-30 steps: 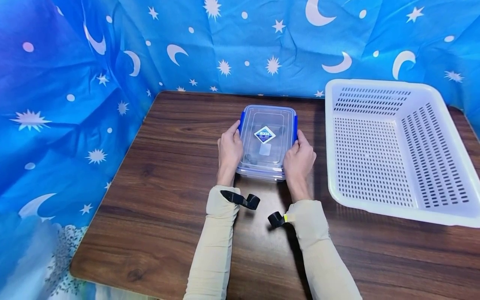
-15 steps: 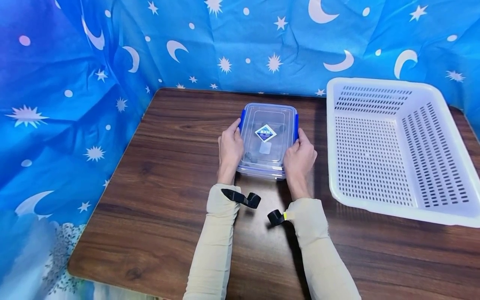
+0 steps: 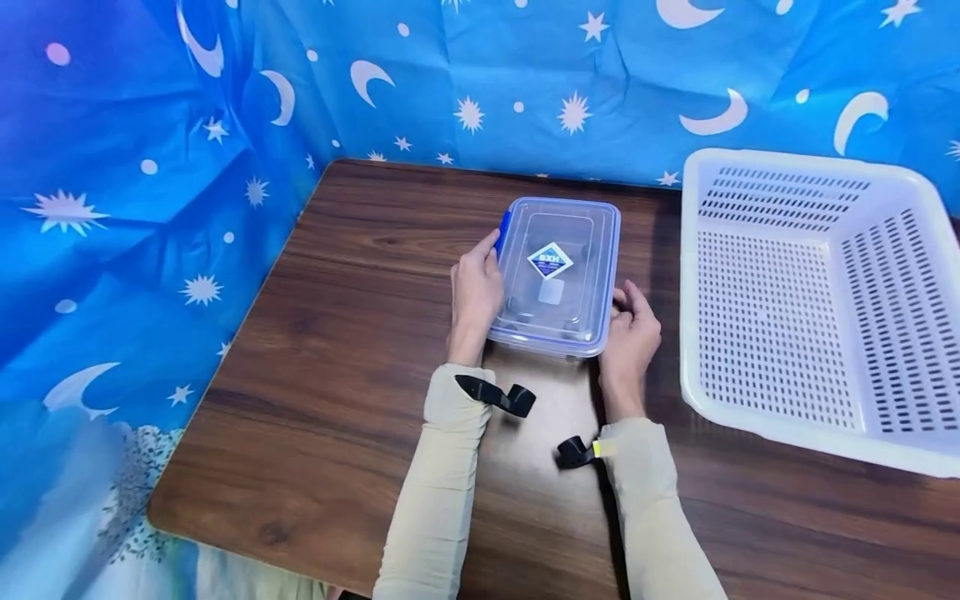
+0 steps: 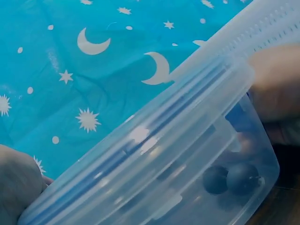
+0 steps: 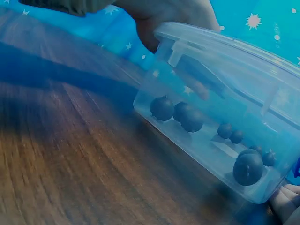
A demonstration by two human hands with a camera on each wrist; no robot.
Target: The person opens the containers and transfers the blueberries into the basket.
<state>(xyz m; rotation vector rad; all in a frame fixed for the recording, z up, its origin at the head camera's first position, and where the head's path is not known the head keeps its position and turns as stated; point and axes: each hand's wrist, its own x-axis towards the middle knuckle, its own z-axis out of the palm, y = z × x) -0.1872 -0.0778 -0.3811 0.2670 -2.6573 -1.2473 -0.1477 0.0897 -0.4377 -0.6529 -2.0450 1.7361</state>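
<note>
A clear food container (image 3: pixel 553 321) with a transparent lid and a diamond-shaped label lies on the table. Through its wall several dark round balls (image 5: pixel 248 168) show in the right wrist view. My left hand (image 3: pixel 476 292) grips its left side, fingertips along the blue latch (image 3: pixel 503 232) there. My right hand (image 3: pixel 632 342) is at the near right corner, fingers bent close against the side. No blue shows along the right edge of the lid from above. In the left wrist view a blue latch (image 4: pixel 239 115) hangs below the rim near the blurred right hand.
A large white perforated basket (image 3: pixel 693 333) stands on the table to the right, close to my right hand. The brown wooden table (image 3: pixel 337 333) extends to the left, its rounded far corner by the blue star-and-moon curtain (image 3: pixel 405 83).
My right hand has shifted nearer along the container's right side, and the blue latch there has gone from the top view. The left hand keeps its hold. The head view has swung slightly left.
</note>
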